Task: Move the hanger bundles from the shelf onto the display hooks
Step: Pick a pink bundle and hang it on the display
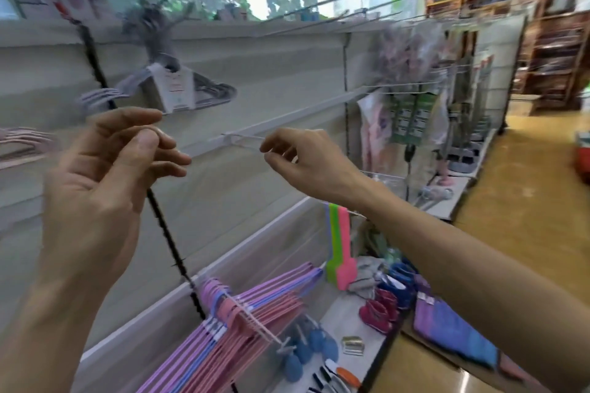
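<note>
Pink hangers [255, 306] lie lower centre, below both hands; right hand [306, 159] pinches the hook [245, 138], left hand [105, 175] loosely curled, empty.

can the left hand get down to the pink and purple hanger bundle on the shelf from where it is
Probably yes. The left hand hangs above the pink and purple hanger bundle with only open air and the thin black upright strip between them, and its curled fingers seem to hold nothing.
</note>
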